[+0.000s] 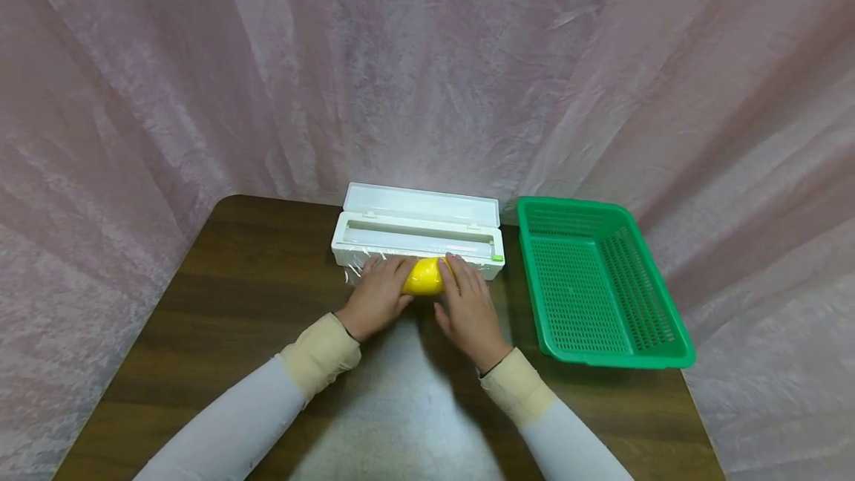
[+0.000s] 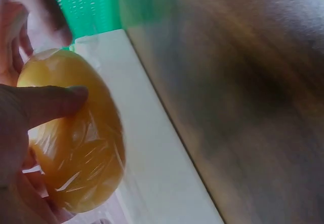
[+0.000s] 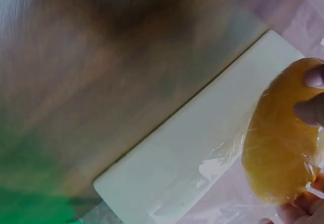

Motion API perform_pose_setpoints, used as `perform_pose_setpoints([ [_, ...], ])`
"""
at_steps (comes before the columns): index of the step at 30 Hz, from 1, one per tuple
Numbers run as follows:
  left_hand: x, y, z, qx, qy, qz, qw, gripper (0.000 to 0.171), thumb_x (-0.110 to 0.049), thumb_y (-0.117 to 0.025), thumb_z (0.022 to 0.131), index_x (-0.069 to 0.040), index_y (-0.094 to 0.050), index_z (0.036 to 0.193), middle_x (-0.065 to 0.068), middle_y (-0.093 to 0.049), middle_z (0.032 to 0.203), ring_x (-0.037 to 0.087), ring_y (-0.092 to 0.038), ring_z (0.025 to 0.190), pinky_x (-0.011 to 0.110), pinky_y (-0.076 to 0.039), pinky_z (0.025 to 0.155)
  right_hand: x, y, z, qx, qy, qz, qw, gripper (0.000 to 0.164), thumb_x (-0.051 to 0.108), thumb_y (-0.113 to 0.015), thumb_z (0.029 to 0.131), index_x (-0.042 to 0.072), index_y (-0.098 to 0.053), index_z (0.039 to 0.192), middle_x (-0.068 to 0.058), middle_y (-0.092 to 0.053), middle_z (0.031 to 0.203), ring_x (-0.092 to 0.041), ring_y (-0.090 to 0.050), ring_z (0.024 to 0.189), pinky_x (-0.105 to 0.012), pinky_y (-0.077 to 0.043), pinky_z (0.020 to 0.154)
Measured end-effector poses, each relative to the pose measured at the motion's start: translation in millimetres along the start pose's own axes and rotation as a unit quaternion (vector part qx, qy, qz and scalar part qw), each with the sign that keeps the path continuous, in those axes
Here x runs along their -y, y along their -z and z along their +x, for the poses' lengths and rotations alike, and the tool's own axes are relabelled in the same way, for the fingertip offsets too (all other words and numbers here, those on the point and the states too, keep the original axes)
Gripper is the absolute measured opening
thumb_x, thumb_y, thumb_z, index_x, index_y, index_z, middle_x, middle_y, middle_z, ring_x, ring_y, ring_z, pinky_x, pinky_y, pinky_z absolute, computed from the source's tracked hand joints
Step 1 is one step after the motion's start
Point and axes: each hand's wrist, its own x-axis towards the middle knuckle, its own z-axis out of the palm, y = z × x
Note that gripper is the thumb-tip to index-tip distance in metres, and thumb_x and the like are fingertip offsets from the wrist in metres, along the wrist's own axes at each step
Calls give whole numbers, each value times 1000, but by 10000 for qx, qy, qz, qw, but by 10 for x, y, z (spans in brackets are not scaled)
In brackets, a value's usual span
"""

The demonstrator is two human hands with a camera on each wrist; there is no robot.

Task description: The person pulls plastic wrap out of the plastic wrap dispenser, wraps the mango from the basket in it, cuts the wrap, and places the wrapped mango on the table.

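Note:
A smooth yellow oval fruit (image 1: 424,277), wrapped in clear plastic film, is held between both hands in front of a white cling film dispenser (image 1: 418,234). My left hand (image 1: 376,294) grips the fruit, its thumb (image 2: 61,102) lying across the top and its fingers curling around the underside. My right hand (image 1: 470,312) is at the other end, with fingertips (image 3: 298,206) against the wrapped fruit. Wrinkled clear film (image 1: 355,266) spreads from the fruit along the dispenser's front. The dispenser's lid stands open at the back, showing the film roll inside.
A green plastic basket (image 1: 581,288) with slotted sides stands right of the dispenser. Everything is on a dark wooden table (image 1: 254,273) with a glare patch near the front. Pink curtains (image 1: 427,73) hang behind the table and along its sides.

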Motion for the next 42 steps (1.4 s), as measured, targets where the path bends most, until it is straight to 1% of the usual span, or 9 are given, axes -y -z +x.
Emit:
perform_pose_setpoints([
  [9, 35, 127, 94, 493, 135, -306, 9982, 68, -24, -83, 84, -6, -51, 141, 13, -66, 125, 31, -63, 114, 56, -44, 100, -77, -98, 115, 248, 6, -412, 9988, 93, 19, -85, 79, 8, -33, 155, -16, -38, 158, -35, -39, 145, -53, -35, 118],
  [16, 73, 156, 132, 776, 103, -567, 9953, 74, -24, -78, 89, -5, -43, 151, 13, -63, 130, 29, -62, 114, 52, -46, 97, -123, -177, 156, 64, 12, -722, 9974, 99, 19, -89, 73, 7, -34, 154, -18, -41, 154, -36, -43, 141, -54, -35, 117],
  [22, 81, 206, 162, 1027, 147, -598, 9928, 78, -27, -77, 90, -6, -38, 155, 13, -62, 133, 30, -63, 115, 51, -45, 98, -158, -224, 188, 136, -35, -815, 9966, 94, 22, -90, 74, 8, -37, 151, -17, -46, 145, -34, -47, 133, -53, -34, 117],
  [31, 89, 236, 254, 1441, 669, -400, 9865, 100, -36, -80, 82, -9, -25, 160, 8, -62, 140, 31, -59, 118, 53, -38, 99, -203, -209, 227, 222, 107, -875, 9959, 91, 30, -93, 69, 7, -44, 141, -16, -51, 128, -35, -52, 118, -52, -38, 113],
  [33, 94, 226, 256, 1412, 702, -362, 9868, 104, -38, -82, 80, -10, -23, 161, 7, -61, 143, 31, -58, 123, 56, -36, 104, -207, -199, 235, 226, 159, -870, 9958, 91, 30, -93, 67, 6, -44, 140, -16, -52, 127, -35, -52, 116, -52, -39, 112],
  [35, 82, 218, 241, 1202, 620, -201, 9906, 106, -40, -85, 78, -9, -26, 160, 11, -57, 146, 32, -54, 130, 62, -32, 110, -210, -188, 242, 248, 184, -865, 9958, 92, 31, -93, 67, 5, -44, 140, -16, -52, 127, -35, -52, 115, -51, -39, 111],
  [38, 40, 192, 198, 613, 352, 261, 9972, 100, -40, -87, 76, -7, -35, 155, 16, -51, 149, 34, -47, 138, 67, -29, 114, -217, -171, 253, 264, 214, -872, 9956, 93, 32, -94, 67, 4, -44, 140, -17, -52, 126, -35, -53, 112, -51, -40, 111],
  [40, 3, 166, 164, 141, 96, 582, 9982, 90, -39, -88, 75, -7, -45, 147, 18, -53, 143, 35, -49, 135, 65, -33, 112, -225, -162, 259, 251, 230, -862, 9957, 92, 32, -94, 66, 4, -45, 139, -16, -52, 126, -35, -53, 110, -51, -40, 109],
  [42, -36, 135, 138, -183, -125, 759, 9969, 81, -38, -88, 75, -9, -50, 141, 15, -57, 136, 33, -53, 128, 60, -38, 108, -237, -156, 265, 243, 220, -844, 9959, 91, 32, -93, 66, 4, -45, 139, -16, -52, 125, -35, -53, 109, -50, -42, 107],
])
